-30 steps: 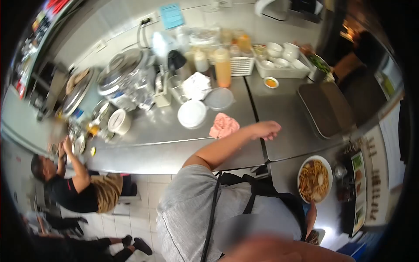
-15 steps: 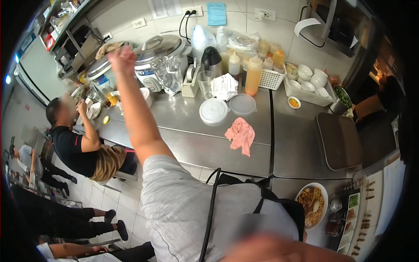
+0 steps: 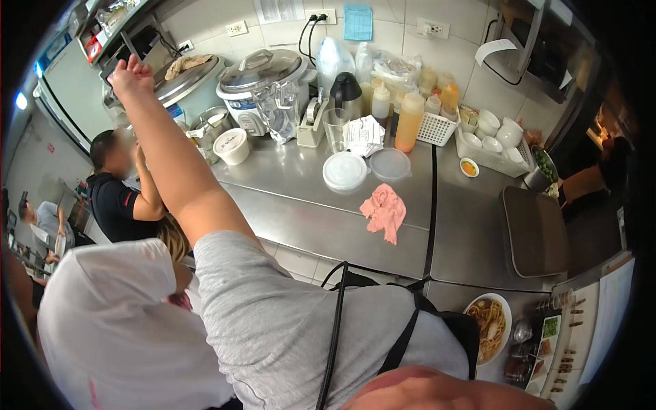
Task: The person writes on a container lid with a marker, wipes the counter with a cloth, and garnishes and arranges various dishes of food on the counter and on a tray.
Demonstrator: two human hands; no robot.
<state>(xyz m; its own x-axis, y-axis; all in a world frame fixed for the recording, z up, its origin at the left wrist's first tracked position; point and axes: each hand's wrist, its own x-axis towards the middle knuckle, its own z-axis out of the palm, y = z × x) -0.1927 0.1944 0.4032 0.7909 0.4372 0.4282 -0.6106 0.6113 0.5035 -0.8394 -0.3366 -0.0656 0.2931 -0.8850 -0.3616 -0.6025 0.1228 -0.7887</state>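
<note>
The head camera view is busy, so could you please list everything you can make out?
Pink cloth: one, pink, middle of counter
Round lids: two, white and greyish, behind cloth
Cookers: two, silver-lidded, back left
Tub: one, white, before cookers
Papers: uncounted stack, white, behind lids
Glass: one, clear, beside papers
Large squeeze bottle: one, orange, right of papers
Crate: one, white, back right
Dish: one, white, before crate
Tray: one, brown, right
Noodle bowl: one, white, lower right
Other people: at least three, black, white and grey clothing, left
Own shirt: one, grey, bottom
Left hand: one, bare, raised upper left
Right hand: unseen
</note>
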